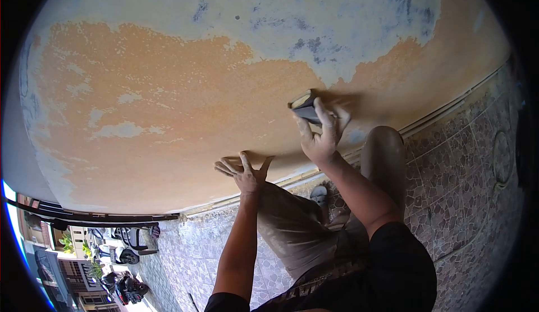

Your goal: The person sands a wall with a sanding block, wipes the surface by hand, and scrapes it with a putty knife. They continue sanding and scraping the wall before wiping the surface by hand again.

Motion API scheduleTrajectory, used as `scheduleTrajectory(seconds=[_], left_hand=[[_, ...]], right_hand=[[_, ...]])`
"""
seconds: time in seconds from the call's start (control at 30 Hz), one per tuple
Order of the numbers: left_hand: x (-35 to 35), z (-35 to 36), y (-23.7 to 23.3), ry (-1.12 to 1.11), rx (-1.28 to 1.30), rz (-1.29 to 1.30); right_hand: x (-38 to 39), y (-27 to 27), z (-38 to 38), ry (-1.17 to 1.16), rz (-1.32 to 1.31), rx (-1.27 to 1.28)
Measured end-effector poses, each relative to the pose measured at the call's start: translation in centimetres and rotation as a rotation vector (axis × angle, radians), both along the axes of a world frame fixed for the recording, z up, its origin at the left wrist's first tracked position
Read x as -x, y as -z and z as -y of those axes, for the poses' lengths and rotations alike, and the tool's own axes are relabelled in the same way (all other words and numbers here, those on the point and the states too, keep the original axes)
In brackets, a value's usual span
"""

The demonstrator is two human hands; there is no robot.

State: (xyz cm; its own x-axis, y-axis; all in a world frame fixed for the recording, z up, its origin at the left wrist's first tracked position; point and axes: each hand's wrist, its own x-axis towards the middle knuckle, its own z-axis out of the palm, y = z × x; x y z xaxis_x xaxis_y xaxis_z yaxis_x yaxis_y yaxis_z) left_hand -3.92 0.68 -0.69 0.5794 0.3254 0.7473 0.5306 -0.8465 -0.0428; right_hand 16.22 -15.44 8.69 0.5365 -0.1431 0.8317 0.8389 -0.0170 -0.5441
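Observation:
My right hand point(323, 141) grips a dark sanding block point(306, 111) with a pale yellowish core showing at its end. The block is at the wall point(185, 104), on the orange paint just below a worn pale patch. Dust whitens the fingers of that hand. Lower and to the left, my left hand point(247, 178) lies against the orange surface with its fingers spread, holding nothing. The wall's orange paint has ragged edges, and pale areas with bluish-grey stains show above it.
My bent knees point(384, 155) are close to the wall's foot. Patterned tiles point(449, 200) cover the floor, where a thin cable or hose point(497, 169) lies at the far right. A dark motorbike point(124, 288) and a light scooter point(115, 254) stand outside at lower left.

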Motion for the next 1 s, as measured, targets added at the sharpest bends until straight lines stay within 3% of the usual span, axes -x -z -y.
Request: scheduleTrajectory(seconds=[0.1, 0.17, 0.23, 0.3, 0.37, 0.43, 0.5, 0.6, 0.77, 0.83, 0.97, 1.0], left_hand=[[0.1, -0.3, 0.3, 0.007, 0.007, 0.003], [-0.2, -0.3, -0.2, 0.016, -0.022, 0.001], [0.5, 0.1, -0.2, 0.005, -0.020, -0.007], [0.1, 0.0, 0.3, -0.017, 0.022, -0.006], [0.2, -0.2, 0.5, 0.000, 0.012, 0.002], [0.0, -0.2, 0.3, 0.022, 0.000, 0.013], [0.0, -0.3, 0.5, 0.011, 0.006, 0.008], [0.1, -0.5, 0.1, 0.025, 0.000, -0.005], [0.1, -0.1, 0.1, 0.028, -0.005, 0.004], [-0.2, -0.3, 0.3, 0.034, -0.008, 0.020], [0.1, 0.0, 0.6, 0.039, 0.023, 0.025], [0.1, -0.1, 0.4, 0.025, 0.039, 0.008]], right_hand=[[3.7, 2.4, -1.1, -0.153, 0.241, 0.303], [4.0, 1.7, -1.2, -0.245, 0.184, 0.315], [2.1, -2.2, -0.1, -0.111, -0.055, 0.017], [-1.3, -4.6, 0.3, -0.050, -0.128, -0.258], [-1.2, -2.8, 0.1, -0.017, -0.110, -0.253], [1.4, 1.5, -1.0, -0.063, -0.029, -0.020], [3.8, 2.7, -1.2, -0.121, 0.211, 0.246], [4.3, 2.6, -1.4, -0.189, 0.187, 0.304], [-1.5, -3.3, 0.9, 0.020, -0.099, -0.142], [-0.3, -1.5, 0.3, 0.049, -0.032, 0.010], [4.1, 4.6, -1.3, -0.215, 0.295, 0.394], [4.5, 3.8, -1.5, -0.212, 0.257, 0.342]])
